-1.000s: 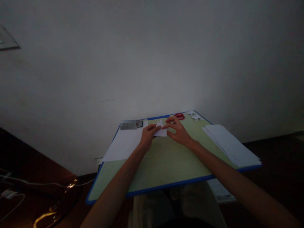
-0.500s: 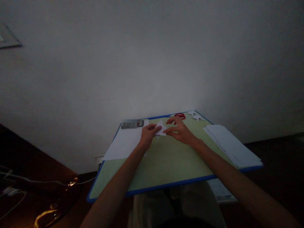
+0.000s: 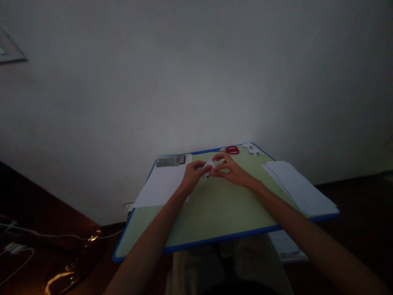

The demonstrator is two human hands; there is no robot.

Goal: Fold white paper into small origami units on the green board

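A: White folded paper piece, where did we log it?
B: Pinched between our left hand and right hand, fingertips closed on both edges, just above the green board, near the red scissors.

hands 2 | folded paper 1 | scissors 1 | paper stacks 2 | board 1
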